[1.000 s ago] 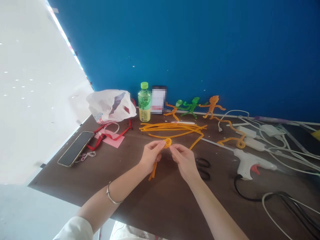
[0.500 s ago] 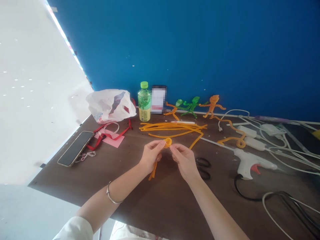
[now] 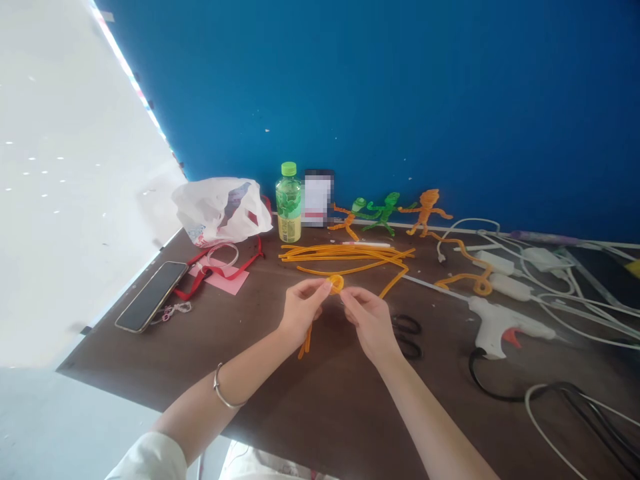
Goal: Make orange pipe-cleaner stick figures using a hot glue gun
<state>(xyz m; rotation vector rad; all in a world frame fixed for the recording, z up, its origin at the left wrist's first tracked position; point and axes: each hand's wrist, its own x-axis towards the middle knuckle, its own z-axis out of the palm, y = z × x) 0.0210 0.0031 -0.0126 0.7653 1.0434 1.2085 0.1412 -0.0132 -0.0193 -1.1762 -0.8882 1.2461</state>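
Over the middle of the dark table, my left hand (image 3: 303, 308) pinches a small coil of orange pipe cleaner (image 3: 337, 285) between thumb and fingers. Loose orange ends (image 3: 305, 343) hang below that hand. My right hand (image 3: 367, 319) has its thumb and fingertips pressed together at the coil's right side; the bit it pinches is mostly hidden. Just beyond the hands lies a bundle of straight orange pipe cleaners (image 3: 345, 253). Black-handled scissors (image 3: 409, 337) rest beside my right wrist, partly covered by it.
Bent pipe-cleaner figures, orange (image 3: 425, 212) and green (image 3: 389, 212), stand against the blue wall. A bottle (image 3: 289, 207) and a white plastic bag (image 3: 220, 210) are at the back. A phone (image 3: 153, 297) lies left; a glue gun (image 3: 493, 327) and cables (image 3: 565, 287) are right.
Almost nothing differs. Both hands stay in the same place with the coil, which has turned very slightly between the fingers.
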